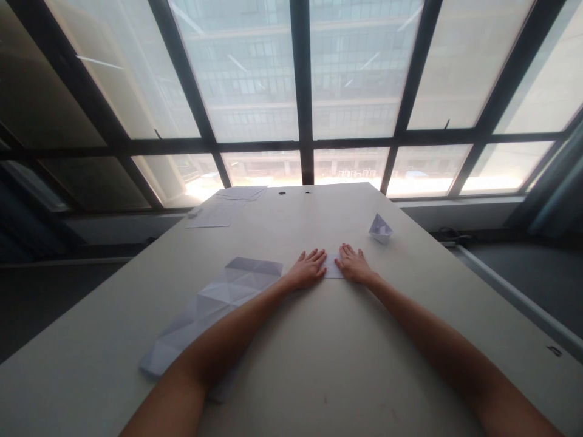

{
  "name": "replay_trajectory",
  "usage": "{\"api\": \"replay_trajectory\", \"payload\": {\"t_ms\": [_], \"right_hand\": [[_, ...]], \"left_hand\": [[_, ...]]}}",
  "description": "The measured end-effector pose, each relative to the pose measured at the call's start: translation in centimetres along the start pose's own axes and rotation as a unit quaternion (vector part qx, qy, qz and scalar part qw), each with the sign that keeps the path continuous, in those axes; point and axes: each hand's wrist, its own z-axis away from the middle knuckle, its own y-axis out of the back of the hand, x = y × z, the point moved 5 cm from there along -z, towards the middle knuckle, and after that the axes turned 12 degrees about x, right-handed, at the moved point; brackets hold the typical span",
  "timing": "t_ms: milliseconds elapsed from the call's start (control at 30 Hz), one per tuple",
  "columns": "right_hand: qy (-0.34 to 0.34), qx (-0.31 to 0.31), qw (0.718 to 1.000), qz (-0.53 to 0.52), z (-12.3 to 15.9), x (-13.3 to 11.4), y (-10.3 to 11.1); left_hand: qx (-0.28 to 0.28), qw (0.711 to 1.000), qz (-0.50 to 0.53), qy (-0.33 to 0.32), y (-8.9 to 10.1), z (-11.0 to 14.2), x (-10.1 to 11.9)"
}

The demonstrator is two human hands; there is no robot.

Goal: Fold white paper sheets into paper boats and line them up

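- Firstly, large creased sheet (228, 294), white, lower left of frame; on the desk (328, 352), partly hidden by the left forearm (237, 328).
- Loose papers (212, 215), flat, left of centre, towards the desk's far end.
- Left hand (310, 268), centre: palm down, fingers extended, on the small paper (333, 271).
- Small paper, white, centre of frame: flat, between and partly under both hands.
- Right hand (353, 264), right of centre: likewise flattened, apart from the left.
- Folded paper boat (380, 230), right of centre, upright.

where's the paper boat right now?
In the head view, the paper boat sits right of centre on the table, beyond and to the right of the right hand, near the table's right edge.
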Motion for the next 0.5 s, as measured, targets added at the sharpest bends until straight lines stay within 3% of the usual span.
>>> {"api": "replay_trajectory", "payload": {"t_ms": [500], "right_hand": [[-0.025, 0.045, 0.999, 0.014, -0.05, 0.70, -0.46]], "left_hand": [[0.026, 0.992, -0.040, 0.114, -0.06, 0.03, -0.96]]}}
